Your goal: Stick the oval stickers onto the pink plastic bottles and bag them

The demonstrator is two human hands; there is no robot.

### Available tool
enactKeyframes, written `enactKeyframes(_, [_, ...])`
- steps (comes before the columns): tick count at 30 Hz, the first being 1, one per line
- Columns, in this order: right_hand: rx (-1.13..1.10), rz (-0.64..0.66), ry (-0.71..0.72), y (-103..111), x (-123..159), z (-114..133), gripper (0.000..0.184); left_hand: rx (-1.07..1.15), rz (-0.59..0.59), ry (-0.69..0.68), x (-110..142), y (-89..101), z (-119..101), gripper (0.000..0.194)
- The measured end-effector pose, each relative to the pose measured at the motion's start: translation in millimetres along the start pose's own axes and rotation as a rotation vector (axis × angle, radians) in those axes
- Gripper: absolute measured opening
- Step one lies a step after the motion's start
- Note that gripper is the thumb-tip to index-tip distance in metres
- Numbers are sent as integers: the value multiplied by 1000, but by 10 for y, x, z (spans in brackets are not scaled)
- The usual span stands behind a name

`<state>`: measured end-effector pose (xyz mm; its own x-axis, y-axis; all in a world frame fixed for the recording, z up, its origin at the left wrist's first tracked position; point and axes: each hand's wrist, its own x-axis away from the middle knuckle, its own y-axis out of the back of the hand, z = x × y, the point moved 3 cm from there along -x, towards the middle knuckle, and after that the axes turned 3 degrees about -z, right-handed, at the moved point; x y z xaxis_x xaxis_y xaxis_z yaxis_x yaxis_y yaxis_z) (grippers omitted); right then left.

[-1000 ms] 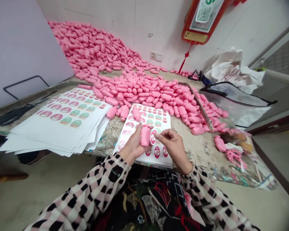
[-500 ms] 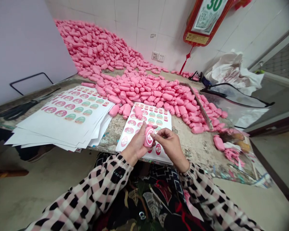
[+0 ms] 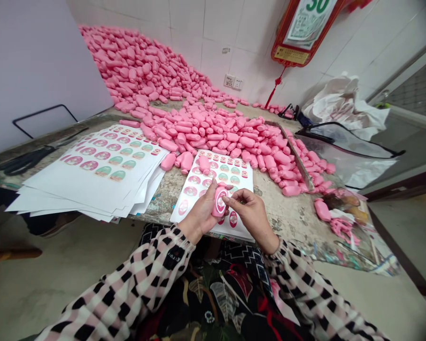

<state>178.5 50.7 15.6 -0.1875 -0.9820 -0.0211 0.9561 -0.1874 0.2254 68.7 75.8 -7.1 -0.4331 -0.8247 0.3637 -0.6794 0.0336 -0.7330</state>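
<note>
My left hand (image 3: 199,208) is wrapped round a small pink bottle (image 3: 217,209), held above a sticker sheet at the table's front edge. On the bottle's face is an oval pink-and-white sticker (image 3: 220,202). The curled fingers of my right hand (image 3: 251,210) meet it from the right, thumb and forefinger together at the sticker's edge. Under both hands lies the sheet of pink and green stickers (image 3: 191,208), partly covered by them. Another pink bottle (image 3: 204,165) rests on its upper part.
A large heap of pink bottles (image 3: 138,66) spreads over the table (image 3: 270,208) and up to the wall. At left are a stack of sticker sheets (image 3: 67,189) and black scissors (image 3: 24,161). A wooden strip (image 3: 296,158) and a clear plastic bag (image 3: 344,147) are at right.
Both hands stay almost in place. The fingers of my right hand remain at the sticker, and the bottle in my left hand has barely shifted.
</note>
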Motion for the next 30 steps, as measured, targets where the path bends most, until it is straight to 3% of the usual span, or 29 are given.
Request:
enactKeyframes(9, [-107, 55, 4, 1, -25, 31, 28, -34, 81, -27, -7, 0, -14, 50])
enactKeyframes(16, [-212, 134, -137, 24, -74, -51, 31, -81, 69, -42, -2, -8, -2, 46])
enactKeyframes(26, [-140, 112, -116, 20, 28, 122, 33, -79, 97, -36, 26, -3, 10, 43])
enactKeyframes(30, [-161, 145, -187, 25, 27, 80, 35, -108, 91, -64, 50, -24, 4, 46])
